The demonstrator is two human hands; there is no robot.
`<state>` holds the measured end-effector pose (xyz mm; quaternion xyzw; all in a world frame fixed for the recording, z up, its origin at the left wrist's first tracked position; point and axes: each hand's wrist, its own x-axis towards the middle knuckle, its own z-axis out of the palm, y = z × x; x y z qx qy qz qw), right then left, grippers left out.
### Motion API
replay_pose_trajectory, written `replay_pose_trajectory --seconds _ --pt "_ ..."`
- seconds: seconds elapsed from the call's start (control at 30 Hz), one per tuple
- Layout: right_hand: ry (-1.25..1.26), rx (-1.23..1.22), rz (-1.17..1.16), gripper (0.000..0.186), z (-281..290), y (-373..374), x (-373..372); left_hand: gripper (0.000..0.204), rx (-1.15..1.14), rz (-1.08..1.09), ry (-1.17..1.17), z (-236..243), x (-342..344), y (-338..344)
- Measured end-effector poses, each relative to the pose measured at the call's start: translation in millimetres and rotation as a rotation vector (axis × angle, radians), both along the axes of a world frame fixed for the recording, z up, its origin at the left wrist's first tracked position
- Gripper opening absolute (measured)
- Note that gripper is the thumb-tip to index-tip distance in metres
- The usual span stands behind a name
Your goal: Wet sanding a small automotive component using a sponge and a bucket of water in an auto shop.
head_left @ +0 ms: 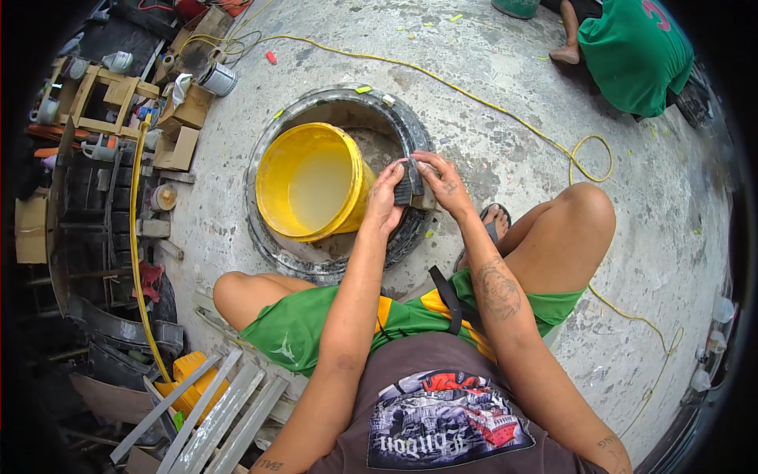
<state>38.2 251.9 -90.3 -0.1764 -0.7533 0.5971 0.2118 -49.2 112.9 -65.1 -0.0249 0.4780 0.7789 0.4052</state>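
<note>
Fingers of the left hand (384,197) and right hand (445,183) grip a dark ribbed piece (406,188) over a tire's (313,272) right edge. Inside the tire stands a yellow bucket (276,175) of cloudy liquid (319,187); beyond, a yellow cord (570,152) crosses the floor (489,55).

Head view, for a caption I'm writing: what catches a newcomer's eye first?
The yellow bucket of cloudy liquid likely comes first, standing inside a tire left of centre. Just right, the left hand grips a dark ridged piece that the right hand touches. Beyond, a yellow cord snakes across the floor.
</note>
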Motion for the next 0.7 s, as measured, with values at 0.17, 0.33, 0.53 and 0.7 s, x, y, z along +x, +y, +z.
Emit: replay_pose_trajectory --seconds 0.17,0.33,0.53,0.7 --pt "-0.070 -0.115 0.017 0.037 1.5 2.7 -1.6 0.027 0.017 -0.156 -0.086 8.8 -12.4 -13.3" --pt "0.011 -0.237 -0.054 0.032 -0.4 0.8 -6.1 0.032 -0.045 -0.163 -0.093 11.6 -14.1 -15.2" --pt "0.111 -0.554 -0.046 0.025 13.4 4.1 -1.8 0.041 -0.486 -0.090 0.450 25.2 -9.4 -36.7" --pt "0.047 -0.531 0.037 0.027 22.2 11.8 1.5 0.051 -0.445 -0.020 0.939 38.3 -36.8 -10.0"
